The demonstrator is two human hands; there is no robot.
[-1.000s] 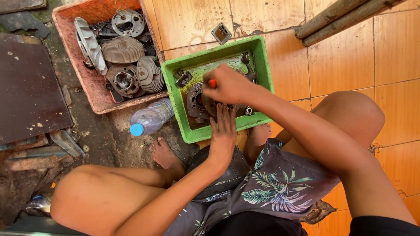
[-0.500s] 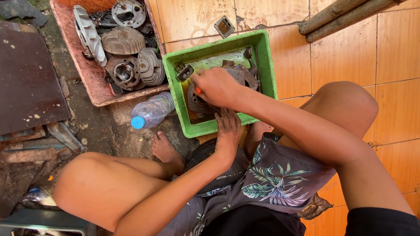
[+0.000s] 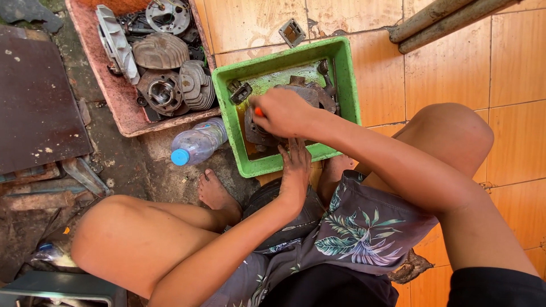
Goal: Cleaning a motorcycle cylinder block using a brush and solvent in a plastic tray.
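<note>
Right hand [image 3: 282, 111] gripping orange-tipped tool [image 3: 259, 112], left hand [image 3: 294, 165] steadying engine part [image 3: 310, 96] — green tray [image 3: 227, 102]

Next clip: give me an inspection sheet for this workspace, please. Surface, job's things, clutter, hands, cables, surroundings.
Surface: orange tiled floor, stained; bare dirt on the left.
Job's things: green tray holding a grimy engine part and a small bracket.
Clutter: red tray of finned cylinders and covers; plastic bottle lying on its side; square gasket on the tiles.
Hands: right hand closed in a grip on an orange-handled tool; left hand rests on the tray's near rim.
Cables: nothing seen.
Surroundings: rusty metal sheet, two pipes.
</note>
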